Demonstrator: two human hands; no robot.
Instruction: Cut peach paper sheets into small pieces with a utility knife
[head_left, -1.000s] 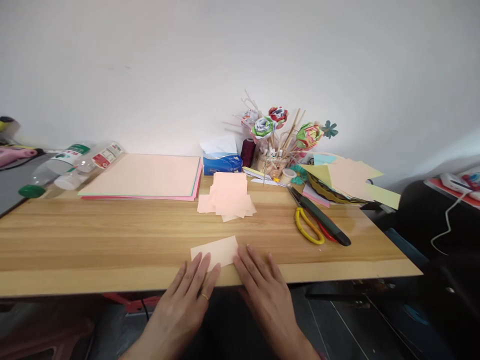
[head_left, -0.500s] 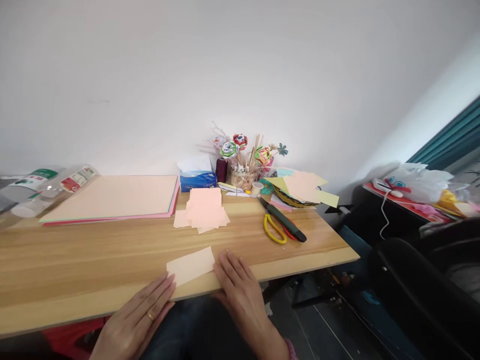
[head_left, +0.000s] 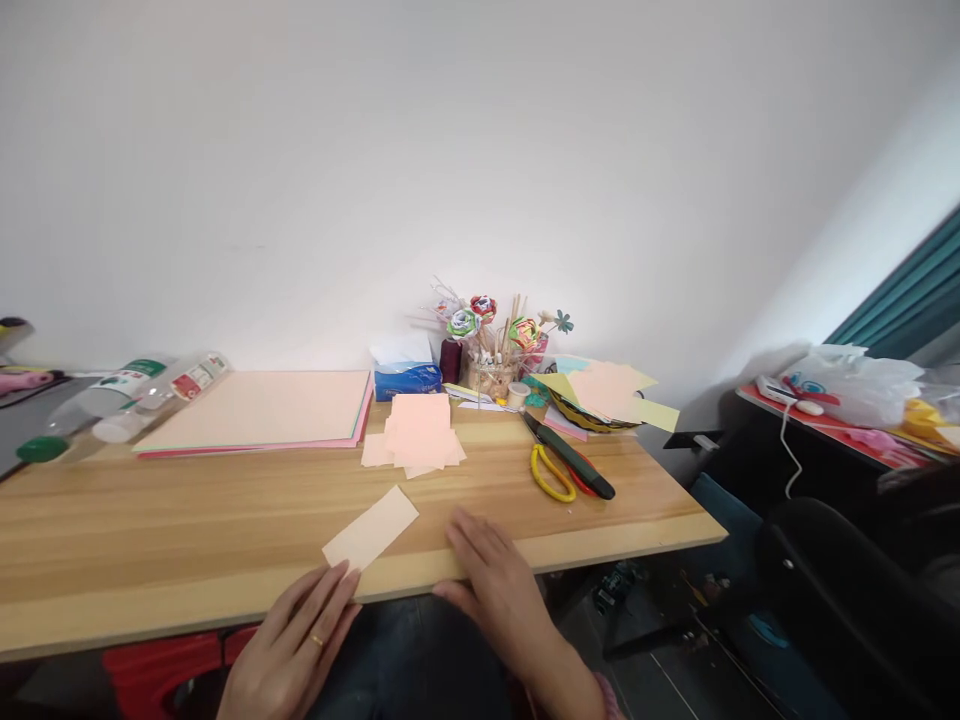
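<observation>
A narrow cream paper rectangle (head_left: 371, 527) lies slanted near the table's front edge. My left hand (head_left: 300, 635), with a ring on one finger, has its fingertips pressed on the near end of this paper and covers that corner. To the right, my right hand (head_left: 495, 575) rests on the tabletop with fingers stretched out, apart from the paper and holding nothing. Beyond the hands is a loose stack of peach paper squares (head_left: 421, 432). Scissors (head_left: 553, 472) with yellow and red handles lie partly under a dark green utility knife (head_left: 576, 460).
At the back left are large paper sheets (head_left: 262, 410) and plastic bottles (head_left: 112, 395). A blue tissue pack (head_left: 409, 382) and a jar of paper flowers (head_left: 491, 372) stand against the wall. More cut paper (head_left: 611, 388) fills a basket. A black chair (head_left: 817, 590) stands right of the table.
The paper has turned, its far end swinging up and away from my right hand. My right hand has separated from it and shifted slightly right. The camera view has shifted a little.
</observation>
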